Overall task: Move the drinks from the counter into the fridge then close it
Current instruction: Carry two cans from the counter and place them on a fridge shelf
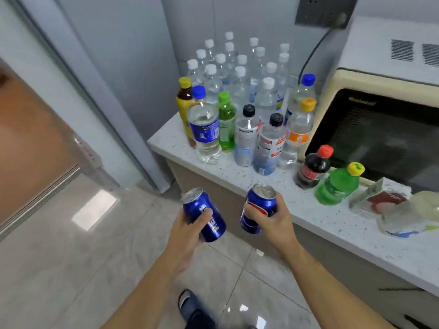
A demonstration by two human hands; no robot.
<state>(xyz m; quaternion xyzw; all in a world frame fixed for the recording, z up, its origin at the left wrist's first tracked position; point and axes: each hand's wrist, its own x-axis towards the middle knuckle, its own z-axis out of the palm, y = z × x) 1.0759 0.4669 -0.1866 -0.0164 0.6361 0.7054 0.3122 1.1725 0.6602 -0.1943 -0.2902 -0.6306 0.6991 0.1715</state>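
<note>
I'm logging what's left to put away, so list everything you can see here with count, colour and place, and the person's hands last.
blue cans: two, one held in each hand, in front of the counter edge.
white-capped water bottles: a cluster, clear, back of the counter; exact count unclear.
mixed bottles: about eight, caps yellow, blue, green, black, orange, front of the cluster.
cola bottle: one, dark, red cap, before the microwave.
green bottle: one, yellow cap, right of the cola.
packaged items: blurred, far right.
left hand: grips one can.
right hand: grips the other.
</note>
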